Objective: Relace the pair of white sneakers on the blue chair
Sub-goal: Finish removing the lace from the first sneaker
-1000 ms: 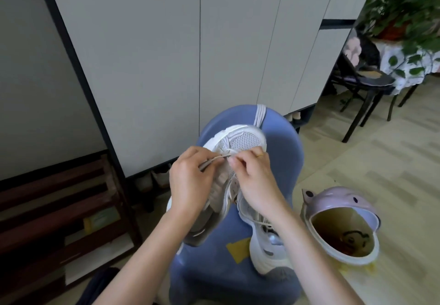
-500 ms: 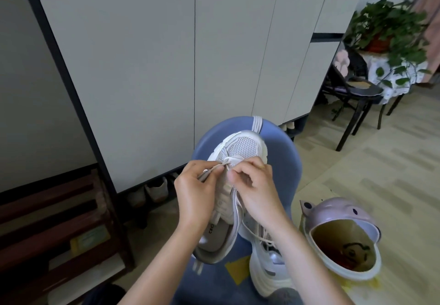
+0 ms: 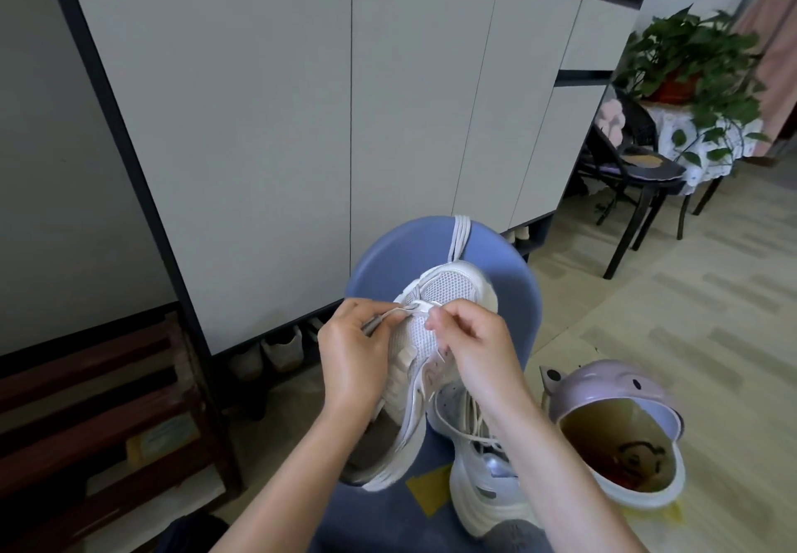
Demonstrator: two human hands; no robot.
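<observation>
Lace now runs across the toe-end eyelets of the upper sneaker, w/ one end in each hand; 0.5 s ago both hands sat closer together over the same spot. Left hand fingers curled, pinching the lace end at left of the tongue. Right hand thumb + index pinch the other end just right of the eyelet row, rest of the fingers curled in. Hands are a bit further apart vs earlier frame, lace pulled out more to the left. Camera also tipped up: more of the cabinet top visible than before.

Upper sneaker is held tilted, toe pointing away, heel down toward the person, over the blue chair. Second sneaker lies on the seat at right, under the right forearm, its lace loose and looped across the opening. Spare lace hangs over the chair back, same as before.

Around: white cabinet right behind the chair, shoes in the gap under it. Dark wooden rack at left. Lilac bin on the floor just beside the chair at right, open mouth facing the camera. Black chair and potted plant further right, well apart from the work. Right forearm blocks most of the second sneaker's upper; left hand hides the upper sneaker's left eyelets.
</observation>
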